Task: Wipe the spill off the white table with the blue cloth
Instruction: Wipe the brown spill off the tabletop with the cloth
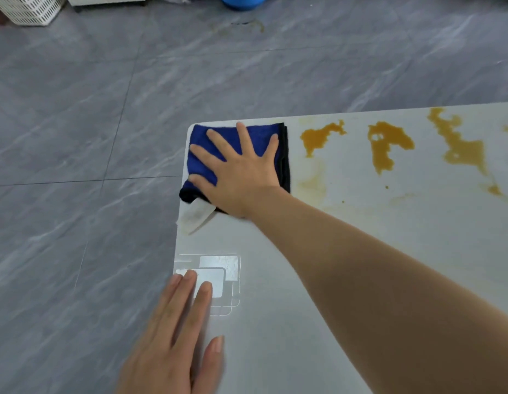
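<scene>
Here we press our right hand [241, 172], fingers spread flat, on the blue cloth [203, 137], which lies folded at the far left corner of the white table [318, 280]. A white tag [194, 216] sticks out from the cloth's near edge. The orange spill [389, 143] sits in patches to the right of the cloth, apart from it. Our left hand [176, 336] rests flat at the table's near left edge, fingers together, holding nothing.

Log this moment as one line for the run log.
right hand flat on blue cloth at table corner | left hand resting on table edge | orange spill unwiped, right of cloth
</scene>
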